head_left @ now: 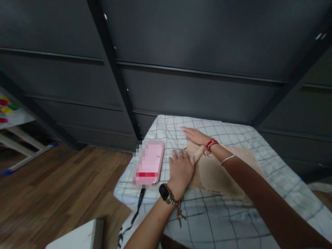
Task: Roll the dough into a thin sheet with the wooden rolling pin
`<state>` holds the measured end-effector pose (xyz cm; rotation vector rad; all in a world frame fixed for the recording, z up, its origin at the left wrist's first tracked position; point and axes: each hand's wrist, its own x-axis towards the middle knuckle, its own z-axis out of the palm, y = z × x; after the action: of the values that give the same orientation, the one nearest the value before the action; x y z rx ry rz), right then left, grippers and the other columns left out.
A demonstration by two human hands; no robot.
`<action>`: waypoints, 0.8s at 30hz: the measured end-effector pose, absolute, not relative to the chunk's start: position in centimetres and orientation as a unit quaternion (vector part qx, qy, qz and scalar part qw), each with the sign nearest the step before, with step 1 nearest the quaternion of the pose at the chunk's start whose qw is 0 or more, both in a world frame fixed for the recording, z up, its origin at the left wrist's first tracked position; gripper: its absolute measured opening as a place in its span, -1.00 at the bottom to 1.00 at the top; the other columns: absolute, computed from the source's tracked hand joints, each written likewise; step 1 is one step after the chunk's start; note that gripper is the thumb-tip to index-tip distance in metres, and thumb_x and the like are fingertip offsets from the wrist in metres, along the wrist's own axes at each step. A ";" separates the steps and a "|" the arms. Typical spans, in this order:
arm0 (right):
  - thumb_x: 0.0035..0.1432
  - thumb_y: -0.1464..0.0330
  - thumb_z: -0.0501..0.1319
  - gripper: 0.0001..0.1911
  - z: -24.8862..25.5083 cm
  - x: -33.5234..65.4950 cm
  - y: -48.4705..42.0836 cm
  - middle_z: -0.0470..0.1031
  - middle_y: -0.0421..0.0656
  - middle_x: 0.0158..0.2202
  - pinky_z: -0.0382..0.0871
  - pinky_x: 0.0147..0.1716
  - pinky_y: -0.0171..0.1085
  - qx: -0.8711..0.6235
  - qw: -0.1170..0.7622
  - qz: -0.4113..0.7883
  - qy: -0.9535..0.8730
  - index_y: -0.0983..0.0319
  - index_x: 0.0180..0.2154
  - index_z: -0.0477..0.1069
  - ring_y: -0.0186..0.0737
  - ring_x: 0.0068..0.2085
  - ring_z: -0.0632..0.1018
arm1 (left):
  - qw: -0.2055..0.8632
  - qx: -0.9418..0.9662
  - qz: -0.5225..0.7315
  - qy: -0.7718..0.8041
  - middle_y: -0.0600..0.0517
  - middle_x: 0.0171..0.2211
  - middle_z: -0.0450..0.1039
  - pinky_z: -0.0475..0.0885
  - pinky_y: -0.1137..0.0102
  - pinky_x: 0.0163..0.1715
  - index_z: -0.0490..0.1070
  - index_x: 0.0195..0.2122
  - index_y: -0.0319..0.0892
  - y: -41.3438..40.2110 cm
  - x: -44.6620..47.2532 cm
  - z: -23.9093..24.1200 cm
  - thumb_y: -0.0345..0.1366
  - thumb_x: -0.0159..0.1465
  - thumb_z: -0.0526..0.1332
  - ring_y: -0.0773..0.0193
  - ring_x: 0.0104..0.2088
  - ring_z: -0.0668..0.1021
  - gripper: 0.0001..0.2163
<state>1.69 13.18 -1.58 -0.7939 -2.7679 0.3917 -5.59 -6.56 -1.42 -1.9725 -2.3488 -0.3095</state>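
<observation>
My left hand [181, 169] lies flat, fingers stretched out, on the near left edge of a beige cloth [216, 174] spread on a white checked sheet [228, 214]. A black watch and a red thread sit on that wrist. My right hand [195, 135] also lies flat with fingers extended, pressing the cloth's far left corner; red thread and a silver bangle circle its wrist. Neither hand grips anything. A pink phone [148, 162] lies on the sheet just left of my left hand.
Dark panelled wall [197, 65] with black metal bars stands right behind the sheet-covered surface. Wooden floor [52, 193] lies to the left. A black cable [137, 211] hangs off the near edge. A white box corner [80, 237] sits at bottom left.
</observation>
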 end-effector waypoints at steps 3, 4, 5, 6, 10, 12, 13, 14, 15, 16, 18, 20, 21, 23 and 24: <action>0.32 0.27 -0.13 -0.49 -1.2 3.9 11.9 0.27 -0.07 0.21 0.17 0.14 -0.13 -0.289 0.133 0.104 -0.942 0.21 0.26 0.07 -0.21 0.18 0.31 | 0.053 -0.648 -0.119 -0.751 -0.23 0.21 0.19 0.25 0.00 0.07 0.24 0.20 -0.30 -7.6 -3.9 -1.6 -0.22 0.40 -0.08 -0.17 0.22 0.20 -0.58; 0.31 0.28 -0.12 -0.49 -1.0 4.8 11.2 0.28 -0.07 0.20 0.17 0.14 -0.12 -0.297 0.129 0.089 -0.942 0.21 0.26 0.07 -0.20 0.18 0.31 | 0.057 -0.650 -0.124 -0.747 -0.22 0.22 0.16 0.24 0.00 0.08 0.22 0.21 -0.29 -8.0 -3.1 -1.6 -0.23 0.39 -0.07 -0.16 0.23 0.18 -0.58; 0.31 0.28 -0.11 -0.48 -0.9 5.8 10.4 0.28 -0.05 0.20 0.17 0.14 -0.11 -0.307 0.121 0.073 -0.941 0.22 0.26 0.08 -0.18 0.18 0.30 | 0.059 -0.653 -0.129 -0.744 -0.22 0.24 0.14 0.23 0.00 0.09 0.21 0.22 -0.29 -8.5 -2.4 -1.7 -0.22 0.38 -0.05 -0.15 0.24 0.17 -0.57; 0.31 0.28 -0.10 -0.48 -0.7 6.8 9.5 0.28 -0.04 0.20 0.16 0.14 -0.09 -0.318 0.111 0.058 -0.940 0.23 0.26 0.08 -0.15 0.19 0.29 | 0.060 -0.658 -0.133 -0.739 -0.22 0.25 0.12 0.21 0.01 0.11 0.20 0.22 -0.29 -9.0 -1.6 -1.7 -0.21 0.37 -0.03 -0.14 0.24 0.16 -0.56; 0.32 0.19 -0.13 -0.44 -0.7 10.9 6.0 0.21 -0.01 0.24 0.12 0.15 0.04 -0.367 0.062 0.026 -0.928 0.23 0.28 0.03 -0.02 0.24 0.21 | 0.073 -0.688 -0.150 -0.706 -0.23 0.26 0.08 0.08 0.01 0.18 0.16 0.25 -0.31 -11.4 1.2 -2.3 -0.15 0.35 0.01 -0.08 0.25 0.16 -0.50; 0.32 0.16 -0.15 -0.42 -1.0 12.8 4.7 0.14 -0.03 0.28 0.09 0.15 0.10 -0.380 0.050 0.022 -0.923 0.20 0.30 0.00 0.03 0.27 0.15 | 0.083 -0.703 -0.152 -0.690 -0.21 0.27 0.06 0.06 0.01 0.19 0.15 0.25 -0.30 -12.4 2.1 -2.6 -0.16 0.34 0.02 -0.06 0.26 0.15 -0.50; 0.32 0.15 -0.17 -0.42 -1.1 13.6 4.1 0.11 -0.05 0.29 0.08 0.15 0.12 -0.382 0.048 0.021 -0.923 0.19 0.30 -0.02 0.04 0.28 0.13 | 0.083 -0.709 -0.152 -0.684 -0.20 0.27 0.06 0.08 0.01 0.19 0.15 0.25 -0.28 -12.7 2.3 -2.6 -0.16 0.34 0.03 -0.06 0.26 0.14 -0.50; 0.32 0.15 -0.18 -0.42 -1.3 14.3 3.7 0.09 -0.06 0.30 0.06 0.16 0.14 -0.383 0.047 0.021 -0.922 0.18 0.31 -0.02 0.04 0.29 0.11 | 0.081 -0.715 -0.150 -0.678 -0.19 0.27 0.06 0.10 0.02 0.18 0.16 0.25 -0.27 -12.9 2.3 -2.5 -0.16 0.33 0.03 -0.06 0.26 0.15 -0.50; 0.33 0.15 -0.19 -0.42 -1.4 15.0 3.3 0.08 -0.07 0.30 0.05 0.16 0.14 -0.383 0.047 0.020 -0.922 0.18 0.31 -0.02 0.04 0.29 0.09 | 0.076 -0.718 -0.147 -0.676 -0.19 0.27 0.08 0.13 0.04 0.17 0.16 0.25 -0.27 -12.9 2.2 -2.3 -0.15 0.33 0.04 -0.05 0.25 0.17 -0.50; 0.33 0.15 -0.20 -0.42 -1.5 15.5 3.0 0.07 -0.07 0.30 0.03 0.17 0.14 -0.380 0.046 0.020 -0.923 0.18 0.30 -0.01 0.02 0.30 0.08 | 0.070 -0.719 -0.143 -0.677 -0.20 0.26 0.11 0.17 0.06 0.15 0.17 0.25 -0.26 -12.7 1.9 -2.0 -0.15 0.34 0.03 -0.05 0.24 0.19 -0.51; 0.33 0.14 -0.21 -0.42 -1.6 16.2 2.5 0.07 -0.09 0.31 0.00 0.19 0.13 -0.373 0.044 0.020 -0.926 0.18 0.29 0.02 0.00 0.30 0.08 | 0.067 -0.712 -0.137 -0.686 -0.23 0.22 0.17 0.23 0.12 0.11 0.18 0.23 -0.28 -11.8 1.0 -1.3 -0.15 0.36 -0.01 -0.03 0.22 0.24 -0.52; 0.33 0.13 -0.22 -0.42 -1.5 16.3 2.3 0.07 -0.09 0.31 -0.01 0.20 0.11 -0.371 0.050 0.022 -0.927 0.17 0.29 0.05 -0.02 0.30 0.09 | 0.081 -0.700 -0.128 -0.698 -0.27 0.20 0.20 0.24 0.13 0.10 0.20 0.22 -0.32 -10.7 0.1 -0.6 -0.14 0.38 -0.06 -0.04 0.21 0.26 -0.52; 0.33 0.13 -0.22 -0.43 -1.5 16.3 2.2 0.07 -0.09 0.31 0.00 0.19 0.11 -0.372 0.055 0.023 -0.926 0.17 0.28 0.06 -0.03 0.30 0.09 | 0.091 -0.696 -0.121 -0.702 -0.28 0.19 0.21 0.23 0.13 0.10 0.21 0.21 -0.35 -10.1 -0.4 -0.4 -0.13 0.38 -0.08 -0.05 0.20 0.26 -0.52; 0.33 0.15 -0.23 -0.43 -1.4 15.9 2.3 0.08 -0.09 0.30 0.02 0.19 0.09 -0.370 0.071 0.024 -0.926 0.17 0.27 0.08 -0.04 0.29 0.10 | 0.109 -0.689 -0.109 -0.708 -0.29 0.18 0.23 0.21 0.14 0.11 0.21 0.20 -0.38 -9.0 -1.0 -0.3 -0.12 0.39 -0.10 -0.05 0.19 0.28 -0.50; 0.33 0.15 -0.23 -0.44 -1.4 15.6 2.4 0.10 -0.10 0.30 0.03 0.18 0.09 -0.368 0.079 0.025 -0.926 0.17 0.27 0.09 -0.05 0.29 0.11 | 0.115 -0.685 -0.104 -0.712 -0.29 0.17 0.24 0.22 0.15 0.11 0.21 0.20 -0.40 -8.6 -1.2 -0.3 -0.12 0.38 -0.10 -0.04 0.19 0.29 -0.49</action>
<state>15.60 2.43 -1.37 -1.1011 -2.7724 0.0753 -1.17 -8.60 -0.31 -2.0069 -2.0870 -0.3056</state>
